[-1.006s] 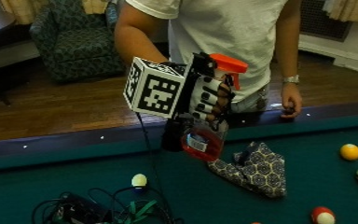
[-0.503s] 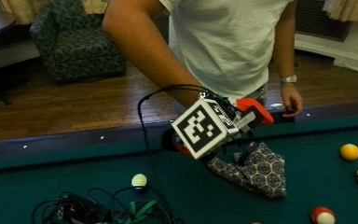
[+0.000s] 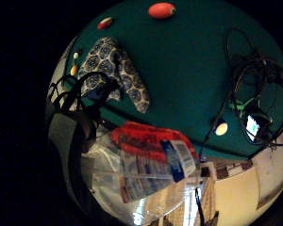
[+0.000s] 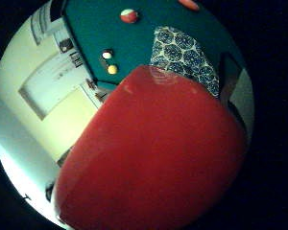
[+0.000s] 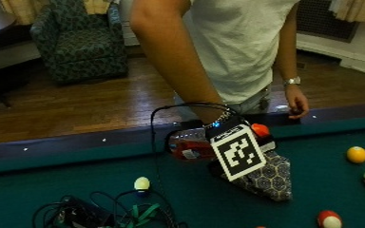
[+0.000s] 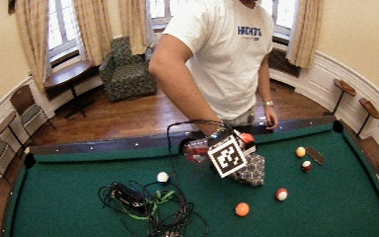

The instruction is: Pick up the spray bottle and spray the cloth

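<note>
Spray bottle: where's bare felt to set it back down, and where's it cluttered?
Bare felt lies between the white ball and the patterned cloth, and in the far-right corner beyond the striped ball. Crowded: the cable tangle near the white ball, and the balls by the yellow ball. The gloved right hand holds the spray bottle over the cloth's edge.
</note>
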